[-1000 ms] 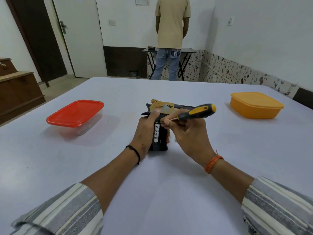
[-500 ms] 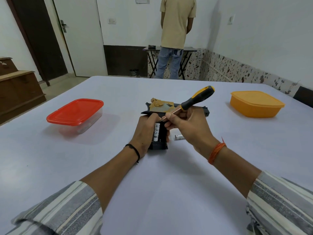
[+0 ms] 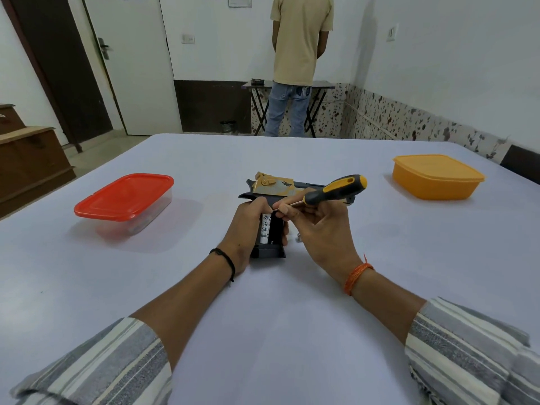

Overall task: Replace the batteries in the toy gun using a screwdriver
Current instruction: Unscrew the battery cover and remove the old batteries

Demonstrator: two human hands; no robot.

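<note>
Head view: the gun (image 3: 270, 200) lies mid-table, left hand (image 3: 247, 229) curled round its grip. Right hand (image 3: 318, 232) pinches the screwdriver (image 3: 333, 192), whose handle has dropped lower again, tip back at the grip: probably prying a battery.

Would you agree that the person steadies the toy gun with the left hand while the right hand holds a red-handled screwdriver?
Not quite: the head view shows the screwdriver handle is yellow and black. The left hand does steady the toy gun, and the right hand holds the screwdriver.
</note>
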